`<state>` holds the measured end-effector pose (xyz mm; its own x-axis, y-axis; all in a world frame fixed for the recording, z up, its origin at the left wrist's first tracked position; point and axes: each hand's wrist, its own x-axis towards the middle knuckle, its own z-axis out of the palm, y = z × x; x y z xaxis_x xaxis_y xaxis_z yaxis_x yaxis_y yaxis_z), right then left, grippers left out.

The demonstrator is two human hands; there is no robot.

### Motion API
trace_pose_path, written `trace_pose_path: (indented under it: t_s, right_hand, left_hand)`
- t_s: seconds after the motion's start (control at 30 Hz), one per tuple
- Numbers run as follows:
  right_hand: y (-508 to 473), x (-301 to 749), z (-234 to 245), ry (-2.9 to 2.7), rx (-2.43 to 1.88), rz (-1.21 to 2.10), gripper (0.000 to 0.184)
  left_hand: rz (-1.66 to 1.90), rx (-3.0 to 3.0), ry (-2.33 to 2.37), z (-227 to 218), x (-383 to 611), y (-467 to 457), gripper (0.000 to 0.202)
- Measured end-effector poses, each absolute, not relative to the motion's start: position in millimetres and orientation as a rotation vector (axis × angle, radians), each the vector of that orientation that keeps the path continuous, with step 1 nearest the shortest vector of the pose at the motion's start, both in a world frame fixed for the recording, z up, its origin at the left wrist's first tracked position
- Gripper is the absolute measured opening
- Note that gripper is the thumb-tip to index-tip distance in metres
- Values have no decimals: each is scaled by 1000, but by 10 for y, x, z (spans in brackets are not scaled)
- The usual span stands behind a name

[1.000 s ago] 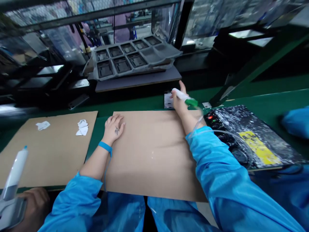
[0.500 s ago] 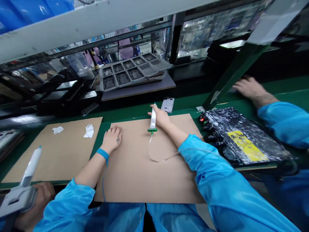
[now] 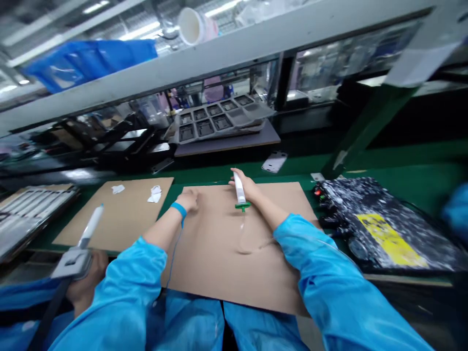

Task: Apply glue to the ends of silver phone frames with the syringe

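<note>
My right hand [image 3: 245, 185] is closed around a white dispensing syringe [image 3: 239, 189], held slanted above a brown cardboard sheet [image 3: 226, 263]. A green adapter [image 3: 243, 206] caps the syringe's near end, and a thin clear tube runs from it back toward my right sleeve. At the sheet's far left corner is my left hand [image 3: 189, 200], with a blue wrist strap [image 3: 179, 209] and its cord. Motion blur smears its fingers, so their grip is unclear. Beyond the sheet, a flat, pale phone-sized plate [image 3: 274, 162] lies at an angle on the green bench.
A black, paint-speckled control box [image 3: 387, 219] with a yellow label stands at right, beside a green post [image 3: 369, 126]. Grey compartment trays [image 3: 219, 122] sit at the back. To the left, another person's hand [image 3: 89, 275] holds a grey-handled syringe gun [image 3: 75, 261] near a second cardboard sheet [image 3: 124, 214].
The view has tipped upward, showing more of the overhead shelf. My left hand, flat on the cardboard before, is now blurred with its fingers drawn in. The co-worker's hand at right has left view.
</note>
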<state>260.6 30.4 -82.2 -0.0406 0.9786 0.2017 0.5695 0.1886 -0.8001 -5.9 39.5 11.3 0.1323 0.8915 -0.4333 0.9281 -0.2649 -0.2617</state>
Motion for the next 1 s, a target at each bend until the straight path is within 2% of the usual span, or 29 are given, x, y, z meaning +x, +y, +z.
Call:
trace_pose_path:
  t_s: [0.07,0.2,0.27,0.3,0.33,0.43,0.5,0.63,0.87,1.0]
  right_hand:
    - [290,2576,-867,-1737,-1440,733,66]
    - [281,2594,-891,-1798,-1412,782,70]
    - [264,2594,-886,-1831,-1406,787,69]
    - [254,2590,-884,-1842,-1405,786,68]
    - [246,2586,-883,-1850,-1404,786,67]
    - [242,2580,-890,-1854,-1405,789,63]
    - [258,2582,-905,-1852,-1404,790,61]
    - [316,2573,-953,-1827,-1416,775,59]
    - [396,2575,-992,-1797,-1421,737,58]
    - [392,2605,-1003,-1793,-1407,749,59]
  left_hand:
    - [-793,2213,1852,174,-49,495,58]
    - [-738,2097,1913,186,-43,630,126]
    - [-736,2037,1946,161,-16,690,143]
    - [-744,2000,1956,153,1,729,141]
    - [-755,1959,1960,152,18,777,132]
    - [-782,1840,1971,198,28,949,71]
    - [-768,1793,1996,258,-12,1050,44]
    - [-609,1870,2126,417,-107,1188,40]
    - [8,2168,2327,883,-123,1639,38]
    - [11,1958,2503,920,-511,1857,43]
